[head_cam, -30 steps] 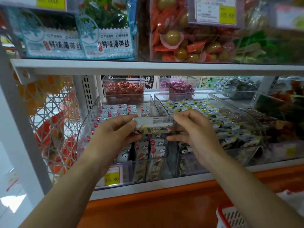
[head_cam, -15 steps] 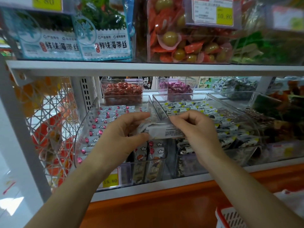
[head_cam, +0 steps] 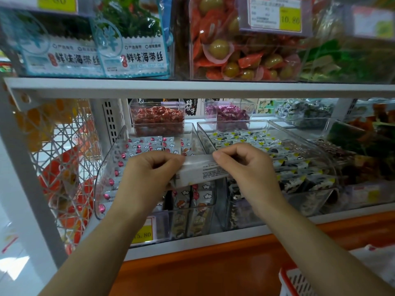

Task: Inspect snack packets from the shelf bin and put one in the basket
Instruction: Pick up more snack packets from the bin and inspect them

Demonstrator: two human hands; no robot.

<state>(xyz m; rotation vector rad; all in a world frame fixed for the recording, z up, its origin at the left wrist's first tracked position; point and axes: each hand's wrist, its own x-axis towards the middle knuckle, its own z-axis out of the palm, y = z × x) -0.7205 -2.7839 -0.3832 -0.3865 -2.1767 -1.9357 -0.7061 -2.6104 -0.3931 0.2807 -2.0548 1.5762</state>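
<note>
In the head view, a white snack packet (head_cam: 198, 171) is pinched at both ends by the left hand (head_cam: 147, 174) and the right hand (head_cam: 248, 167), in front of a clear shelf bin (head_cam: 106, 167) of similar packets. The bin is set on a white shelf (head_cam: 342, 214) above an orange base panel (head_cam: 203, 270). A red-rimmed basket (head_cam: 292, 283) is seen at the lower right.
</note>
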